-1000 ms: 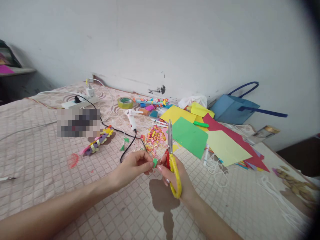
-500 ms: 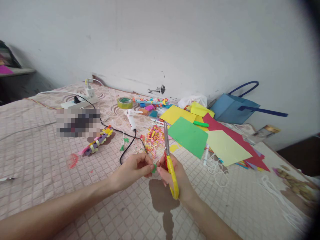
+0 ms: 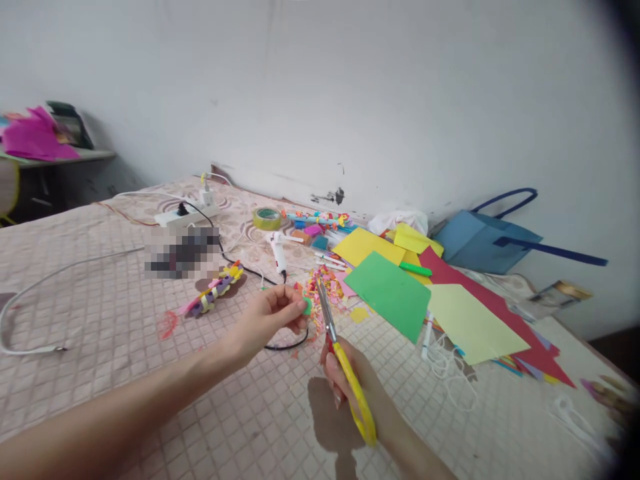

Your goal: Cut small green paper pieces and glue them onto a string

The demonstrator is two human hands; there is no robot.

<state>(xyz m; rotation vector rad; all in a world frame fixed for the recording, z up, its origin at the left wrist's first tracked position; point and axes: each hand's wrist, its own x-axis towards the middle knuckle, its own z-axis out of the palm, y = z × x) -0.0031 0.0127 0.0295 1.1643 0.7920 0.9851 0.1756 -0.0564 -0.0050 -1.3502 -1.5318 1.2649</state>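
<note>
Over checked cloth (image 3: 240,427), wall (image 3: 300,87) beyond: left hand (image 3: 270,320) pinches green scrap (image 3: 307,307), right hand (image 3: 369,379) grips scissors (image 3: 346,363).

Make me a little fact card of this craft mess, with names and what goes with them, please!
Left hand: pinching a small green piece
Right hand: holding yellow-handled scissors, blades pointing away from the person
Scraps: a colourful heap beyond the hands
Big sheets: green sheet, plus yellow, red and pale ones
Tools lying nearby: white glue gun, tape roll
Bag: blue, by the wall
Can't tell: the dark blurred thing near the power strip
</note>
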